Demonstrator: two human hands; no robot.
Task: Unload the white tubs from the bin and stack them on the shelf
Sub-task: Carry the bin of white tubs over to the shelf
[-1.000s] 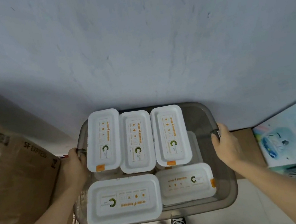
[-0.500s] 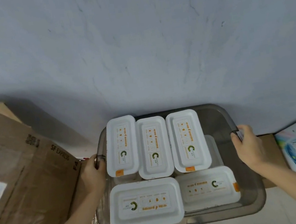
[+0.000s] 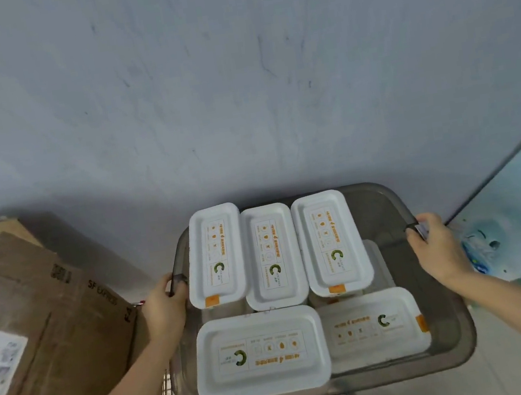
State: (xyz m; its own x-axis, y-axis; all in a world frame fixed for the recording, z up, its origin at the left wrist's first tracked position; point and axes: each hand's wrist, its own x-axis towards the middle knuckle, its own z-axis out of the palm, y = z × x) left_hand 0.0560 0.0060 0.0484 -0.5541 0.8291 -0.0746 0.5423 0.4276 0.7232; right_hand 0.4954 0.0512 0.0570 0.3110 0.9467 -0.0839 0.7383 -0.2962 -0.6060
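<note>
Compared with half a second earlier, the grey bin (image 3: 386, 212) was seen further right in the view, and more of the cardboard box (image 3: 52, 330) was exposed at the left. The white tubs (image 3: 215, 254) were left in the same arrangement. The bin was gripped at both end handles, with the left hand (image 3: 163, 304) and the right hand (image 3: 437, 245) curled round them. The tubs lay inside the bin, between the hands.

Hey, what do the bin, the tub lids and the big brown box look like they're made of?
The bin: smoky grey translucent plastic, glossy; tubs show through its wall. The tub lids: matte white with moulded rims, maybe pulp fibre or plastic, can't tell which. The box: dull brown cardboard, creased flaps, printed lettering.
</note>
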